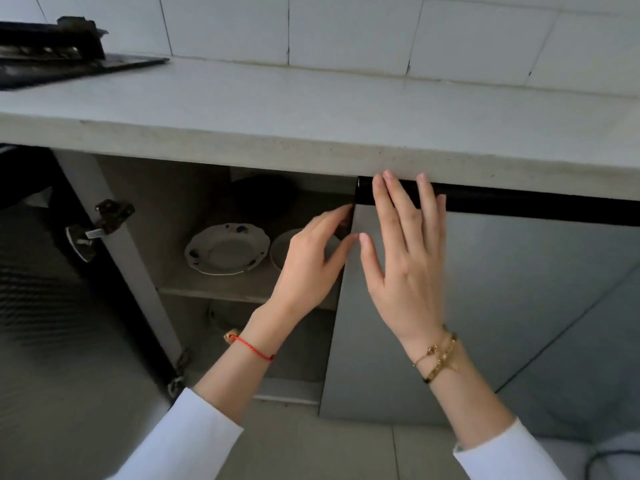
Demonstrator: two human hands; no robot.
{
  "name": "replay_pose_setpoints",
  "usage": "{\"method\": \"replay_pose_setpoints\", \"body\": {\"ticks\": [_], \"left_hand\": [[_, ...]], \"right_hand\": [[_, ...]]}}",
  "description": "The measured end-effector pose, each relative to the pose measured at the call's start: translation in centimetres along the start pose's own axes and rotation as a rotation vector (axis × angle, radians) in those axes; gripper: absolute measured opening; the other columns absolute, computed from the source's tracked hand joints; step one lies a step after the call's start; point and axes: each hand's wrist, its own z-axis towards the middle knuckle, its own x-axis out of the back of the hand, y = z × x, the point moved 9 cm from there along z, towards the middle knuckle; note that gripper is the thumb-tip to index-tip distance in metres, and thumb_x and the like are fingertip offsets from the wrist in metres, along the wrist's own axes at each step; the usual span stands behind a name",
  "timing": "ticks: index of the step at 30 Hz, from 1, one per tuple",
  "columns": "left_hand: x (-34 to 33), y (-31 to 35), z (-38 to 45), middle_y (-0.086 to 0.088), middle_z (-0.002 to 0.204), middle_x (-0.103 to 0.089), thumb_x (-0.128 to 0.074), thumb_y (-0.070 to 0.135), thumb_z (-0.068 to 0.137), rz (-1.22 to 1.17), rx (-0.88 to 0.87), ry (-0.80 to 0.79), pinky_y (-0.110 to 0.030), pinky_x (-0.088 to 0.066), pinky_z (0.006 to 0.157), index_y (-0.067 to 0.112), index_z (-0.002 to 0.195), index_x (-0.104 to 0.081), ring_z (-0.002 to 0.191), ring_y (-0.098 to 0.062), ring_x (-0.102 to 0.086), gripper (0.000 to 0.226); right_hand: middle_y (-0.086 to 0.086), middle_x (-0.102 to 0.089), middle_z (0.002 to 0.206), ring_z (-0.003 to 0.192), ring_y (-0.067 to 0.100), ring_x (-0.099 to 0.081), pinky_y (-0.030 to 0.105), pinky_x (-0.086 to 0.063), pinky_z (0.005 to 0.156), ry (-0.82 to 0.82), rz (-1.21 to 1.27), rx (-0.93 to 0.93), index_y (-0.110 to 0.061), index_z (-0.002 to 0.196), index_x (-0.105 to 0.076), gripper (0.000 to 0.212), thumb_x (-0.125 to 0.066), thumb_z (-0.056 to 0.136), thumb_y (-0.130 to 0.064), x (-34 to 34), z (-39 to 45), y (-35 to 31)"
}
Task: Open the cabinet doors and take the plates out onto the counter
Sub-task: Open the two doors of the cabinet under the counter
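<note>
The left cabinet door [52,323] is swung wide open; the right door [519,306], grey with a black top strip, is shut. On the inner shelf [214,294] lies a white plate with blue flowers [227,249]. A second white plate [282,252] beside it is partly hidden behind my left hand [311,261]. My left hand's fingertips curl around the right door's left edge near the top. My right hand [405,258] lies flat, fingers spread, on the door's front, fingertips on the black strip. A dark round object [263,195] stands behind the plates.
The pale counter [311,109] runs above the cabinet, with a black gas stove [52,53] at its far left. White wall tiles rise behind. The open door's hinges [104,220] stick out on the left post. A lower compartment sits under the shelf.
</note>
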Motion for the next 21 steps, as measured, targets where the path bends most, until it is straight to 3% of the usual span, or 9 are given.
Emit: {"method": "replay_pose_setpoints", "body": {"ticks": [4,8,12,17,21], "left_hand": [[0.6,0.5,-0.3,-0.004,0.121,-0.066,-0.061,0.015,0.093,-0.008,-0.036,0.021,-0.004,-0.041,0.092,0.008,0.130,-0.056,0.108,0.002,-0.055,0.039],[1.2,1.3,-1.4,-0.002,0.121,-0.066,-0.062,0.014,0.092,-0.027,-0.072,0.032,-0.007,-0.043,0.093,0.009,0.130,-0.058,0.110,-0.005,-0.060,0.039],[2.0,2.7,-3.0,0.010,0.115,-0.062,-0.065,0.014,0.090,-0.077,-0.124,0.044,-0.005,-0.042,0.092,0.009,0.128,-0.060,0.107,0.000,-0.060,0.039],[2.5,4.6,-5.3,-0.001,0.112,-0.070,-0.066,0.013,0.089,-0.159,-0.174,0.048,-0.007,-0.047,0.086,0.009,0.127,-0.061,0.101,-0.004,-0.063,0.038],[2.8,5.9,-6.8,0.004,0.113,-0.067,-0.067,0.013,0.089,-0.215,-0.193,0.046,-0.010,-0.050,0.084,0.009,0.125,-0.063,0.100,-0.005,-0.065,0.037]], "right_hand": [[0.004,-0.029,0.157,0.149,0.031,-0.015,0.053,-0.014,0.121,-0.009,-0.034,-0.009,-0.011,0.150,-0.029,0.052,-0.043,0.102,-0.028,0.6,-0.3,-0.5],[0.003,-0.027,0.158,0.149,0.030,-0.014,0.052,-0.014,0.121,-0.010,-0.079,-0.010,-0.012,0.150,-0.027,0.053,-0.042,0.102,-0.028,1.7,-0.7,-1.3],[0.002,-0.026,0.159,0.149,0.029,-0.013,0.052,-0.012,0.121,-0.023,-0.116,-0.009,-0.013,0.151,-0.025,0.054,-0.041,0.102,-0.030,2.7,-1.3,-2.0],[0.000,-0.029,0.157,0.149,0.027,-0.013,0.052,-0.014,0.121,-0.036,-0.169,-0.019,-0.015,0.151,-0.026,0.053,-0.039,0.102,-0.033,4.6,-2.9,-2.7],[0.002,-0.038,0.153,0.148,0.027,-0.019,0.050,-0.015,0.122,0.004,-0.178,-0.027,-0.013,0.148,-0.034,0.050,-0.042,0.102,-0.031,6.7,-4.0,-3.4]]}}
